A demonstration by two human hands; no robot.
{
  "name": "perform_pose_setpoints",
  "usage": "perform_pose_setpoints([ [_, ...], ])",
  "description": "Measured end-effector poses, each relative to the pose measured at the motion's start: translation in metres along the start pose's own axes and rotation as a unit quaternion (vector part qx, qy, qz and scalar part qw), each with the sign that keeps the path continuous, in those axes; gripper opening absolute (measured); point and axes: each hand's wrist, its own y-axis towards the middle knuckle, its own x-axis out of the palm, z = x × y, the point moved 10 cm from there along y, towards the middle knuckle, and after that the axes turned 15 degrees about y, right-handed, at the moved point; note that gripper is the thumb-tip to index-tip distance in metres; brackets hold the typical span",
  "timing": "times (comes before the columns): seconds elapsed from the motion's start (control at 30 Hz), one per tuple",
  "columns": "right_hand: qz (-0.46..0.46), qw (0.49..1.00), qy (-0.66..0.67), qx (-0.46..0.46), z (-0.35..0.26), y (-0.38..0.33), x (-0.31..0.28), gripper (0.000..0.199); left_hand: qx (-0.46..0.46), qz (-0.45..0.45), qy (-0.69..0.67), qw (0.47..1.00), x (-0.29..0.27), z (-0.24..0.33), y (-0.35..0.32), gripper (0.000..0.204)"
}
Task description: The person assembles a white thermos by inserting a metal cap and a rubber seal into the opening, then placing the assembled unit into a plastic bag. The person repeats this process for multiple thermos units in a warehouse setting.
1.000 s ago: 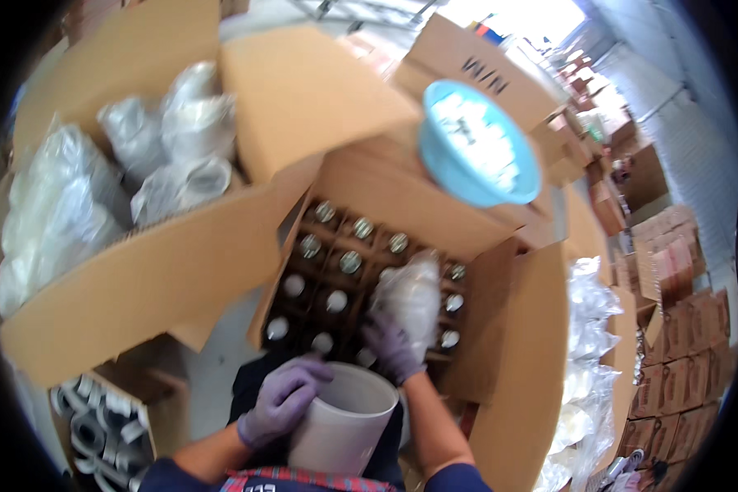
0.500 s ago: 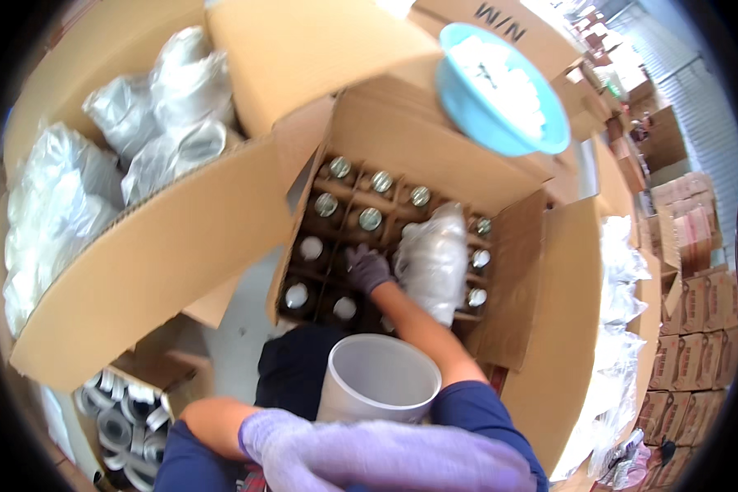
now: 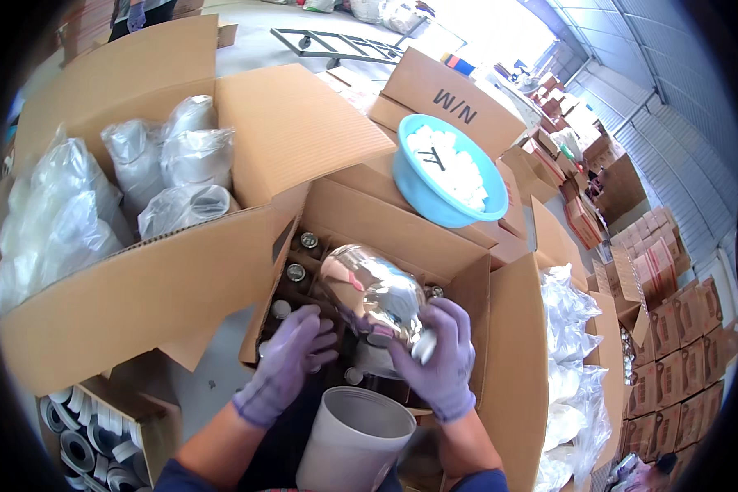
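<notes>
My right hand (image 3: 441, 361) in a purple glove grips a shiny rounded metal vessel (image 3: 371, 293) by its neck, lifted above an open cardboard box (image 3: 402, 234) with a divider grid full of capped bottles (image 3: 297, 271). My left hand (image 3: 291, 361), also gloved, hovers with spread fingers just left of the vessel, over the box's near cells. A white cylindrical container (image 3: 354, 443) stands upright between my forearms, near my body.
A big open carton (image 3: 139, 279) of plastic-wrapped white pieces sits at left. A blue bowl (image 3: 443, 176) of white bits rests on box flaps behind. Bagged items (image 3: 570, 361) lie at right, stacked cartons (image 3: 672, 328) beyond, ring-shaped parts (image 3: 82, 443) at lower left.
The right hand has lifted the vessel out of the box, its plastic wrap gone. The left hand left the white container and moved up beside the vessel.
</notes>
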Motion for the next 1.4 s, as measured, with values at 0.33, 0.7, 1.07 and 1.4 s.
perform_pose_setpoints([
  [0.33,-0.029,0.947,0.28,0.156,0.044,-0.019,-0.012,0.086,0.162,-0.223,0.189,0.943,0.06,-0.01,0.006,0.111],
  [0.7,-0.36,0.769,0.408,0.337,0.021,-0.105,0.059,0.061,0.212,-0.196,0.535,0.794,0.019,-0.024,-0.097,0.104],
  [1.07,-0.362,0.834,0.243,0.338,0.002,-0.164,-0.031,0.052,0.303,-0.341,0.462,0.761,0.021,-0.052,-0.186,0.086],
  [1.4,0.177,0.474,0.519,0.689,-0.005,-0.474,-0.045,0.043,0.327,-0.343,0.416,0.776,0.044,-0.056,-0.209,0.091],
])
